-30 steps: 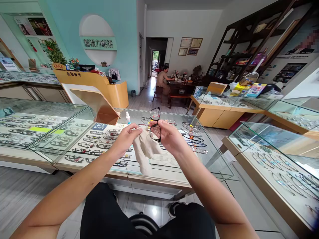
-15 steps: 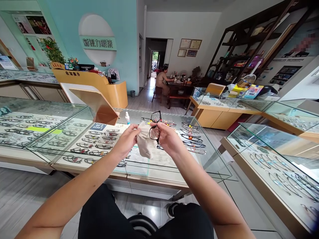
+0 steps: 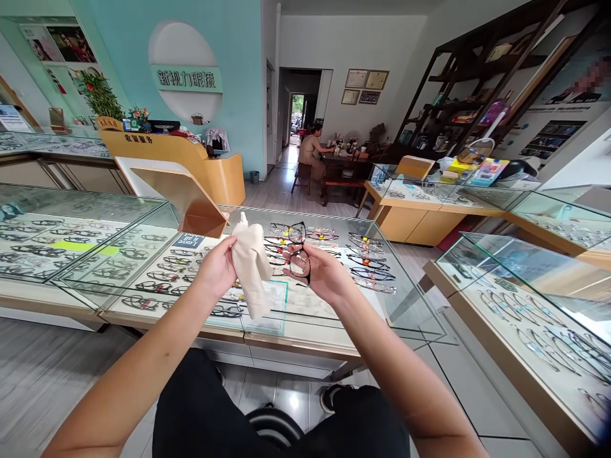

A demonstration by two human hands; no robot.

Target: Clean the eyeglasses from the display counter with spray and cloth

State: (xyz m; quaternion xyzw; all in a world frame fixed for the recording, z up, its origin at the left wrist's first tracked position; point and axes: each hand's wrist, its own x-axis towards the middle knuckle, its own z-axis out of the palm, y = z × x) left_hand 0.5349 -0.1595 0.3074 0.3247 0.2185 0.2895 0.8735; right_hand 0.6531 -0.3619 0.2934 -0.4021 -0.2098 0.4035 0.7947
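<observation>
The glass display case looks smooth and glossy, with wood-look trim. Above it, the cleaning cloth is matt and creased, the black-rimmed eyeglasses clear-lensed and shiny. Beyond it, the cashier counter has smooth, wood-toned panels.

Above the glass-topped bench, the left hand holds a beige cloth, the right hand black-rimmed eyeglasses.
</observation>
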